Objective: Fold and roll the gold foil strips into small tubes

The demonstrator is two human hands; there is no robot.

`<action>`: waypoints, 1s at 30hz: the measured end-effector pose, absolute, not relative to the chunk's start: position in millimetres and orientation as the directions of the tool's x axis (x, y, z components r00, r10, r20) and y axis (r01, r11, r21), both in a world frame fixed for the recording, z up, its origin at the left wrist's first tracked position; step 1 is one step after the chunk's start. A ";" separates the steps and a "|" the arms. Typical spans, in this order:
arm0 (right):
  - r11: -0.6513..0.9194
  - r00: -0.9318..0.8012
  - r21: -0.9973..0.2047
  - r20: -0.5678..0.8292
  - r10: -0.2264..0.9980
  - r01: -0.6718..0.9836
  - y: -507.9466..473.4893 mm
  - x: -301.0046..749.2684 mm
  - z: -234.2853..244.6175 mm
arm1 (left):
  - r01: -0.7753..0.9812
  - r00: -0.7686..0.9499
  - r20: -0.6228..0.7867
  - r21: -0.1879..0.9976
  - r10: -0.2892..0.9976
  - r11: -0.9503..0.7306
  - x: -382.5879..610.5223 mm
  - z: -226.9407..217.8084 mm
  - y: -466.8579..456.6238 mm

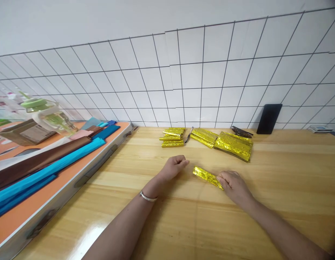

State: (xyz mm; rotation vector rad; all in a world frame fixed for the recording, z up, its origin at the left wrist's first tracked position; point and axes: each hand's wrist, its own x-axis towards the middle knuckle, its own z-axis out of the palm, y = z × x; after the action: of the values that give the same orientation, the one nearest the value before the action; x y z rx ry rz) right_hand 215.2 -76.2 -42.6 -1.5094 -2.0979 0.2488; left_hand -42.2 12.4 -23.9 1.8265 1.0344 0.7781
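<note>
Above the middle of the wooden table, my right hand grips one end of a folded strip of shiny gold foil. The strip's other end points up and left. My left hand, with a silver bangle at the wrist, is curled closed just left of the strip and apart from it; whatever its fingers hold, if anything, is hidden. Behind the left hand lies a small stack of folded gold foil strips. Farther right are a flat gold foil piece and a thicker pile of gold foil sheets.
A pen and a dark clip-like object lie near the tiled wall, where a black phone leans. The left orange surface holds blue and brown rolls, a cardboard box and a green-lidded bottle.
</note>
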 end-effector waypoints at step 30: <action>0.476 -0.313 -0.347 0.432 0.846 0.808 -79.7 213.6 -41.8 | 0.513 0.730 0.260 0.402 0.632 -0.758 -21.9 -17.5 -1.6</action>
State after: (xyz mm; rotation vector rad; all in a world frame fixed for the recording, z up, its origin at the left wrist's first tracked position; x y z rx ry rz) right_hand 213.6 -79.7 -41.8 -1.3638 -2.1620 0.0879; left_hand -21.9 -1.6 -17.5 2.6313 0.8948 0.5551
